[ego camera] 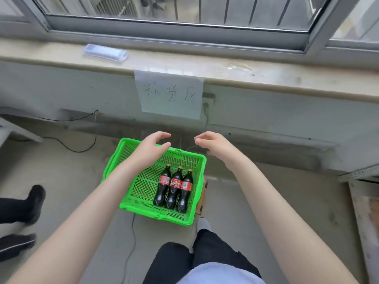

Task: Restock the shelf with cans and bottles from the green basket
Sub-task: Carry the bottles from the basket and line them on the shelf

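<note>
A green plastic basket [143, 210] sits on the floor below me. Three dark cola bottles with red labels lie side by side in its right half: left bottle [163, 187], middle bottle [174, 188], right bottle [185, 191]. My left hand [152, 147] hovers over the basket's far rim, fingers curled apart and holding nothing. Beyond the far right corner of the basket, my right hand [213, 145] is held out, fingers loosely bent and empty. Both hands are well above the bottles. No cans show in the basket.
A paper sign [170, 95] hangs from the window ledge [61, 58] ahead, with a wrapped packet [105, 53] on the ledge. A metal shelf corner [361, 181] shows at right. Another person's dark shoes [30, 203] stand at left. Cables run over the floor.
</note>
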